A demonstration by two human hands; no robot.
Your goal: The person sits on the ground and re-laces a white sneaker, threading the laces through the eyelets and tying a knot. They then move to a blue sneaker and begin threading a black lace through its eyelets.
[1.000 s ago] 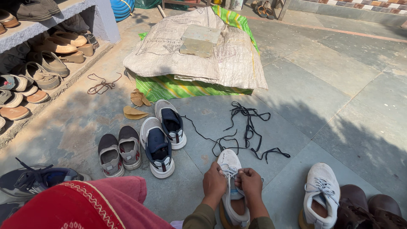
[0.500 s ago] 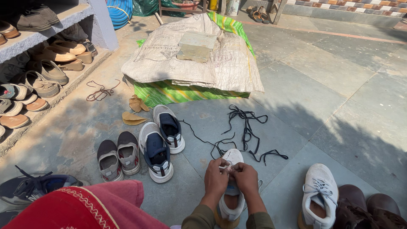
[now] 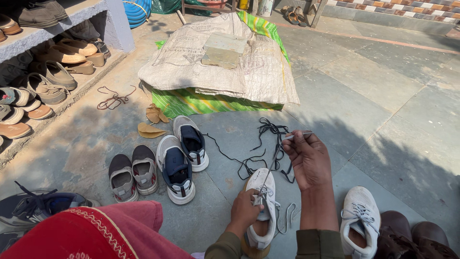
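The right hand (image 3: 309,160) pinches a grey shoelace (image 3: 270,168) pulled taut. The left hand (image 3: 247,211) grips the white lace-up sneaker (image 3: 261,211), whose heel is cut off at the frame's edge.

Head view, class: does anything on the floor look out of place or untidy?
Yes. Black laces lie tangled and loose on the floor beyond the white shoe, and a brown cord lies stray near the shoe shelf.

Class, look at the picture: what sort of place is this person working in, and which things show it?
Probably an outdoor paved yard beside a home: sunlit stone floor, a shoe rack full of footwear, and a sack-covered bundle lying on the ground.
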